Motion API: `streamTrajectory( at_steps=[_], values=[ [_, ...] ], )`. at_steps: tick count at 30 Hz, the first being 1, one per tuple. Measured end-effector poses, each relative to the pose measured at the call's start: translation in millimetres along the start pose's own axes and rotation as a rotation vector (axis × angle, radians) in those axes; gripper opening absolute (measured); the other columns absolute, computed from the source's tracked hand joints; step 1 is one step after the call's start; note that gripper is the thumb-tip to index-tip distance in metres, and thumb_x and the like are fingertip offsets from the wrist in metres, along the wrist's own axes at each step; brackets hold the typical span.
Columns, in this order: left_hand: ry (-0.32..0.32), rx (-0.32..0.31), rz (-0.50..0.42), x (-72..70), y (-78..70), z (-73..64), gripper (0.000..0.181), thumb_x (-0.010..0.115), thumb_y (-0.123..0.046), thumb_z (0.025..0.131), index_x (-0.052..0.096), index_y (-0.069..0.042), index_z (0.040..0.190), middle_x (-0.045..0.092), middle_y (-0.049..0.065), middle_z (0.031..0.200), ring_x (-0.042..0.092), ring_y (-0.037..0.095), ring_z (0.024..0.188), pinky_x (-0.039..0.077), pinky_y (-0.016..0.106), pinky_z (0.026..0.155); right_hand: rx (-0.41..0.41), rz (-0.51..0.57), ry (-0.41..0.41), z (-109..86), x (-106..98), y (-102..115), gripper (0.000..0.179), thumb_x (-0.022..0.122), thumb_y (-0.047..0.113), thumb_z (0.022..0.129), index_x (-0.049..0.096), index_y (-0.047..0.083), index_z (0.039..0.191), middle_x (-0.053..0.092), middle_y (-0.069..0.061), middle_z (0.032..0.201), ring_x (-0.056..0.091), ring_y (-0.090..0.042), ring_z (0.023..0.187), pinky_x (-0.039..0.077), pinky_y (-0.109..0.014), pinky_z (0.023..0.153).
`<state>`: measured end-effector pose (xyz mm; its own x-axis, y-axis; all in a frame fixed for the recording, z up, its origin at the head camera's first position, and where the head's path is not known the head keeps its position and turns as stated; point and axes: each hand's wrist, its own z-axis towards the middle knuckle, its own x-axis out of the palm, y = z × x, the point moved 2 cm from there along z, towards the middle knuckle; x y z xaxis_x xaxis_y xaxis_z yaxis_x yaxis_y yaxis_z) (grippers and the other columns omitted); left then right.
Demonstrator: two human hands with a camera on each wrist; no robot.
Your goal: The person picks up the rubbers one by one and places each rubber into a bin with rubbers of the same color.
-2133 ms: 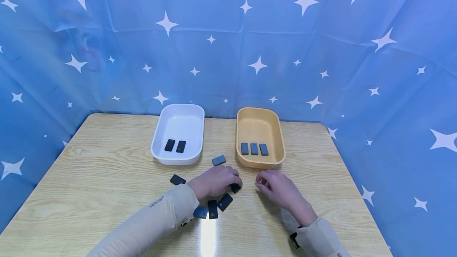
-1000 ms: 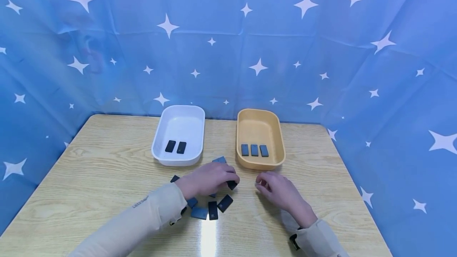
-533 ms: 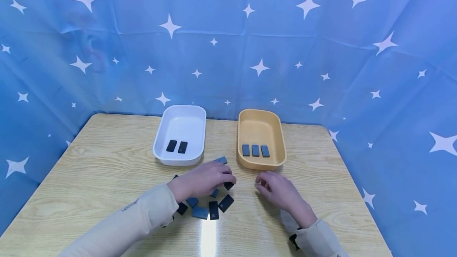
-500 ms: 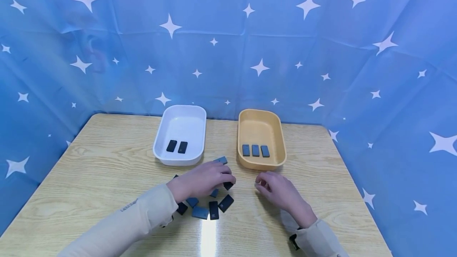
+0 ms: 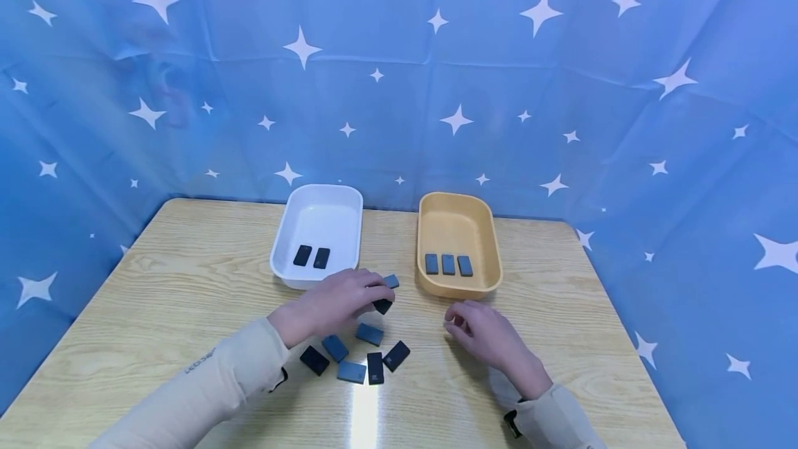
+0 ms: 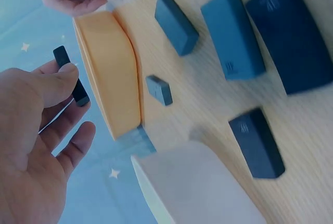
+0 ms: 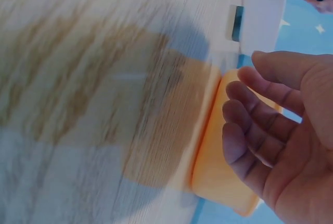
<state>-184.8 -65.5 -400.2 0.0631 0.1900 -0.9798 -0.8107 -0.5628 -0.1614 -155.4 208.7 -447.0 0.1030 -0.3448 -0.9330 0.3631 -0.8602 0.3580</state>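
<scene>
My left hand (image 5: 337, 300) pinches a small flat black block (image 6: 71, 75) between thumb and fingertips, raised over the table near the front right corner of the white bin (image 5: 321, 210). Two black blocks lie side by side in that bin. Three blue blocks stand in a row inside the orange bin (image 5: 458, 224). My right hand (image 5: 489, 338) hovers in front of the orange bin with loosely bent fingers and holds nothing. Below my left hand lie blue blocks, one of them a blue block (image 5: 370, 334), and black blocks, among them a black block (image 5: 314, 360).
Another blue block (image 5: 391, 281) lies between the two bins, partly behind my left hand. Both bins stand at the far side of the wooden table (image 5: 206, 262). A blue curtain (image 5: 374, 102) with white stars hangs behind and along both sides.
My left hand has lifted the black block off the table and carried it left and away from me, toward the white bin. My right hand has stayed in place.
</scene>
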Motion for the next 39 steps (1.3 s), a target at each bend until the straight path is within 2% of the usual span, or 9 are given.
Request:
streamTrajectory(
  at_steps=[8,19,26,33,39],
  values=[
    [-0.065,-0.063,-0.006,-9.2,22.9,-10.6,0.033,0.067,-0.015,0.092,0.061,-0.021,0.124,0.064,-0.003,0.114,0.062,0.015,0.104,0.051,0.035,0.091,-0.016,0.007,-0.006,-0.8,0.4,-0.6,0.004,0.07,0.021,0.089,0.066,0.019,0.088,0.061,0.011,0.079,0.055,-0.002,0.071,0.045,-0.023,0.063],
    [-0.11,-0.243,-0.042,-11.6,49.8,-16.8,0.032,0.064,-0.022,0.095,0.06,-0.02,0.126,0.065,-0.001,0.111,0.064,0.015,0.094,0.054,0.036,0.081,-0.006,0.013,0.003,-0.9,2.1,1.2,0.006,0.07,0.023,0.089,0.067,0.017,0.09,0.062,0.012,0.079,0.057,-0.004,0.072,0.046,-0.023,0.063],
    [-0.13,-0.406,-0.07,-8.5,65.3,-15.7,0.029,0.058,-0.025,0.098,0.061,-0.02,0.126,0.063,0.002,0.108,0.062,0.016,0.088,0.052,0.037,0.077,-0.005,0.005,-0.004,-0.3,1.9,1.4,0.005,0.071,0.021,0.088,0.067,0.019,0.09,0.062,0.012,0.079,0.057,-0.004,0.072,0.046,-0.023,0.063],
    [-0.168,-0.543,-0.137,-3.5,81.3,-10.6,0.029,0.062,-0.025,0.094,0.063,-0.016,0.121,0.066,0.007,0.105,0.062,0.021,0.089,0.051,0.042,0.08,-0.008,-0.003,-0.001,0.3,3.6,1.9,0.005,0.071,0.021,0.088,0.067,0.019,0.09,0.062,0.012,0.079,0.056,-0.003,0.071,0.046,-0.023,0.063],
    [-0.107,-0.671,-0.198,3.9,94.5,-3.6,0.032,0.064,-0.027,0.093,0.063,-0.015,0.122,0.067,0.011,0.112,0.063,0.024,0.095,0.051,0.043,0.083,-0.005,0.001,0.004,0.5,3.2,2.3,0.006,0.071,0.022,0.088,0.067,0.018,0.09,0.062,0.012,0.079,0.057,-0.005,0.072,0.046,-0.024,0.064]
  ],
)
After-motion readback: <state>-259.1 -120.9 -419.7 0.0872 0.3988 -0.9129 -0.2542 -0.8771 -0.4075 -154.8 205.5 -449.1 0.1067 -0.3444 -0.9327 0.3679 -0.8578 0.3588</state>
